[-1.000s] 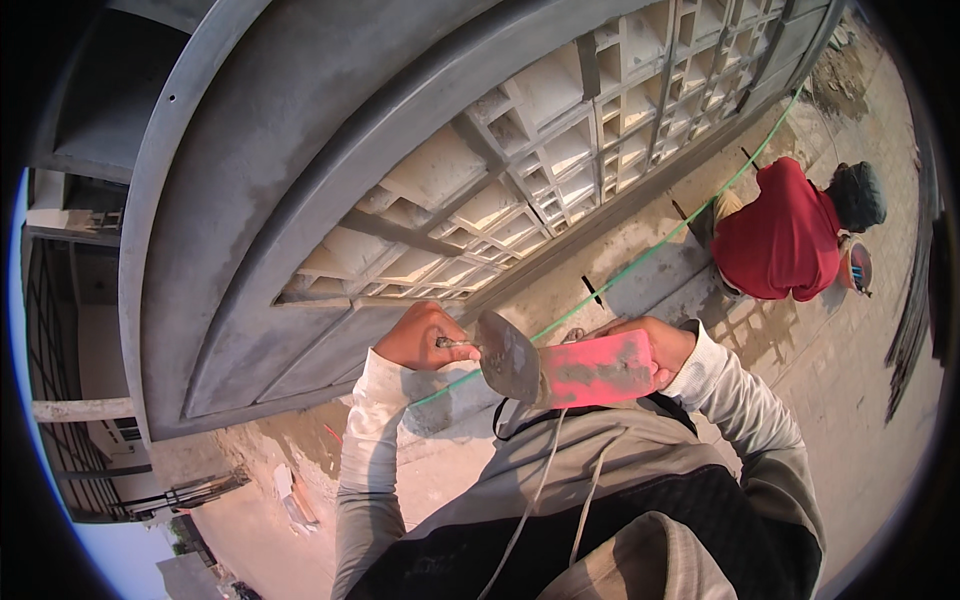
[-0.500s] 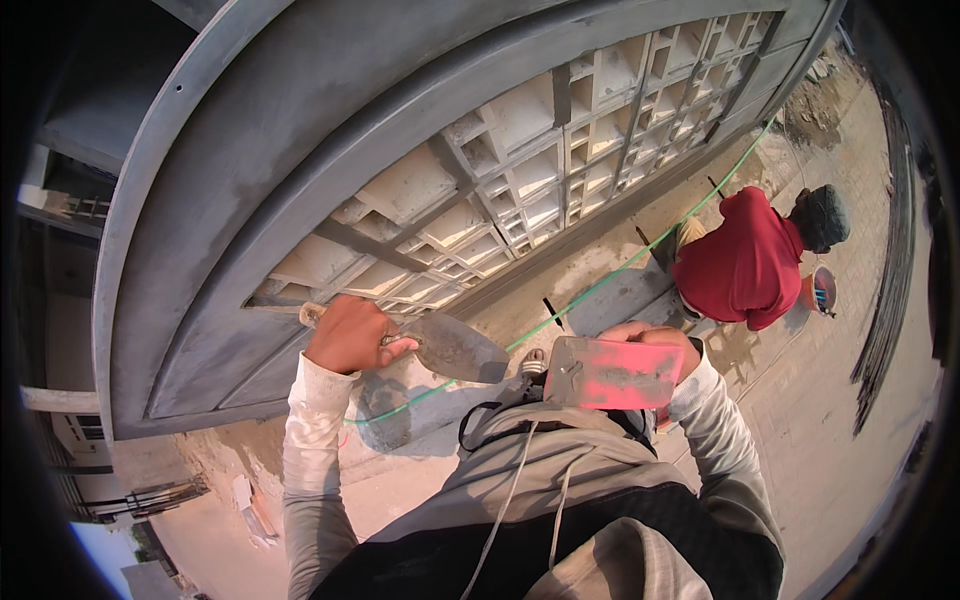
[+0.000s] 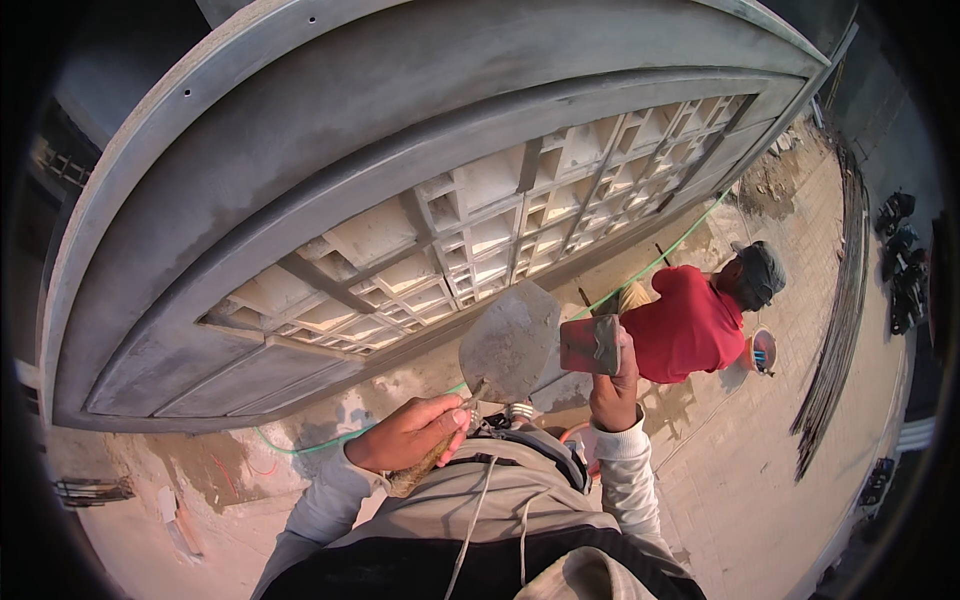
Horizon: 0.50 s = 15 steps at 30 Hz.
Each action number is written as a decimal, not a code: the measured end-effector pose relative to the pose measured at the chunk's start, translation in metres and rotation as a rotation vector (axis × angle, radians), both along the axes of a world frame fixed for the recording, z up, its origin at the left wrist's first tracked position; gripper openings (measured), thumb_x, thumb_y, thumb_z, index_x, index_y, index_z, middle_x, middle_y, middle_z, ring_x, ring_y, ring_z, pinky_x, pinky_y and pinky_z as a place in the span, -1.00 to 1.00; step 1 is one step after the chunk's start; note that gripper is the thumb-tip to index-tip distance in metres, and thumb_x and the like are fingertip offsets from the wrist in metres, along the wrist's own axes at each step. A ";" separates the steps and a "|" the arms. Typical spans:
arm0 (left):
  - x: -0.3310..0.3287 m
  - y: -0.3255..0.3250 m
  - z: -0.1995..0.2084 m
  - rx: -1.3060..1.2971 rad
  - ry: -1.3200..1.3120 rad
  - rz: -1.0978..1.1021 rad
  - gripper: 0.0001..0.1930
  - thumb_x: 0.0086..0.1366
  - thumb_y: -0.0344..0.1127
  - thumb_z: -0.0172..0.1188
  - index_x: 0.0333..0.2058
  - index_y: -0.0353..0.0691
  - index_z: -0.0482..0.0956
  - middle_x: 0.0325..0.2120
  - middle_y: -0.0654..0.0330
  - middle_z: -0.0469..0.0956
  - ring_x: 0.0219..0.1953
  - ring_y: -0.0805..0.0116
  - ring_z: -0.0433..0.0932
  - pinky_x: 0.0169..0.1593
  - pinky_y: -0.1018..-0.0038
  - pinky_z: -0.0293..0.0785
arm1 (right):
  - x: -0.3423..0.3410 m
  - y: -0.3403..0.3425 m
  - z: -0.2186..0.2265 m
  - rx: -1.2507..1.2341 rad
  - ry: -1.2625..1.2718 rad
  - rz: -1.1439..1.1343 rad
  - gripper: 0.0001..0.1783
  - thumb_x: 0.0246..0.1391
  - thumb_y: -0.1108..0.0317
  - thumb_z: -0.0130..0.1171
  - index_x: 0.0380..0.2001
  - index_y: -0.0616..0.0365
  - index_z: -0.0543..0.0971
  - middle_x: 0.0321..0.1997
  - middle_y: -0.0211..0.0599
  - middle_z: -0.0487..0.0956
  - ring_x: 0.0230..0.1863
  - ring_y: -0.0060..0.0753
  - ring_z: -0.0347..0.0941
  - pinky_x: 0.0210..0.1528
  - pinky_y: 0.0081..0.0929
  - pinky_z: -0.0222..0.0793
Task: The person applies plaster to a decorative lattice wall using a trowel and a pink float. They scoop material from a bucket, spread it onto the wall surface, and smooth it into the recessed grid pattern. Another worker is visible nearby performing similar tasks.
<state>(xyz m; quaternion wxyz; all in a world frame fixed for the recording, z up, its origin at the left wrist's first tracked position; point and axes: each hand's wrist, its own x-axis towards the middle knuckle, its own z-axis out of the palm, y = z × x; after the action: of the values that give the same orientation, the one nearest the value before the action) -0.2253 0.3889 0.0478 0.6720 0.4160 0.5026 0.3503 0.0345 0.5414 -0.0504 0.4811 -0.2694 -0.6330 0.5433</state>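
Observation:
My left hand (image 3: 412, 435) is closed round the worn wooden handle of a trowel (image 3: 510, 340). The trowel's broad, grey-stained blade tilts up in front of my body. With my right hand (image 3: 614, 388) I grip a red rectangular plastering float (image 3: 590, 345), streaked with grey. The blade and float are side by side, their near edges close; whether they touch I cannot tell. Beyond both hands rises a grey plastered wall (image 3: 330, 110) with a curved raised border and a pale lattice panel (image 3: 480, 240) of rectangular openings.
A crouching co-worker (image 3: 685, 325) in a red shirt and dark cap works at the wall's foot to the right. A bucket (image 3: 761, 352) with blue-handled items stands beside them. A green hose (image 3: 662, 258) runs along the wall base. Long dark rods (image 3: 838, 320) lie on the paving.
The trowel has come rightward and turned blade-up beside the float. The float has been raised and tilted. My view has shifted, with the co-worker now lower and further left in it.

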 end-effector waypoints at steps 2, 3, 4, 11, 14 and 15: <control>-0.007 0.010 0.008 0.035 0.193 -0.157 -0.70 0.55 -0.22 -0.15 -0.35 -0.28 0.37 -0.62 0.28 0.40 -0.59 0.51 0.40 -0.44 0.49 0.38 | 0.002 0.010 -0.001 -0.028 0.050 -0.021 -0.45 0.34 0.46 0.00 0.35 0.23 0.23 0.22 -0.34 0.39 0.19 -0.52 0.31 0.26 -0.48 0.20; -0.009 0.012 0.008 0.033 0.229 -0.181 -0.66 0.54 -0.20 -0.14 -0.39 -0.29 0.38 -0.62 0.28 0.42 -0.59 0.51 0.42 -0.45 0.51 0.37 | 0.005 0.015 -0.001 -0.056 0.046 -0.011 -0.41 0.35 0.37 0.04 0.37 0.25 0.20 0.25 -0.35 0.38 0.18 -0.53 0.31 0.26 -0.48 0.19; -0.010 0.013 0.009 0.050 0.245 -0.212 -0.66 0.54 -0.20 -0.13 -0.40 -0.29 0.38 -0.62 0.28 0.43 -0.59 0.52 0.43 -0.45 0.50 0.37 | 0.011 0.020 -0.004 -0.113 0.069 0.040 -0.39 0.35 0.33 0.06 0.38 0.25 0.19 0.26 -0.35 0.37 0.18 -0.53 0.31 0.26 -0.48 0.19; -0.012 0.015 0.014 0.195 0.444 -0.337 -0.61 0.52 -0.11 -0.08 -0.41 -0.29 0.42 -0.66 0.19 0.45 -0.61 0.39 0.46 -0.45 0.38 0.38 | 0.026 0.044 -0.017 -0.163 -0.057 0.319 -0.40 0.30 0.35 0.14 0.36 0.18 0.27 0.32 -0.38 0.34 0.30 -0.45 0.27 0.35 -0.44 0.12; -0.015 0.011 0.012 0.192 0.489 -0.335 -0.61 0.51 -0.09 -0.07 -0.40 -0.29 0.43 -0.66 0.16 0.46 -0.62 0.32 0.46 -0.44 0.33 0.37 | 0.030 0.045 -0.001 -0.141 -0.204 0.352 -0.48 0.29 0.33 0.15 0.27 0.22 0.36 0.18 -0.41 0.39 0.18 -0.48 0.32 0.26 -0.50 0.18; -0.016 0.010 0.014 0.166 0.491 -0.336 -0.60 0.51 -0.08 -0.07 -0.40 -0.30 0.44 -0.66 0.16 0.47 -0.63 0.30 0.45 -0.43 0.32 0.37 | 0.030 0.046 -0.002 -0.124 -0.227 0.359 -0.50 0.29 0.33 0.15 0.25 0.23 0.38 0.14 -0.42 0.40 0.13 -0.49 0.33 0.22 -0.52 0.19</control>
<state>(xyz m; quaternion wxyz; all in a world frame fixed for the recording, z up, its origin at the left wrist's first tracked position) -0.2418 0.3986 0.0618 0.5427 0.6190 0.5437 0.1634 0.0645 0.5877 -0.0524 0.2849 -0.2410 -0.6862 0.6244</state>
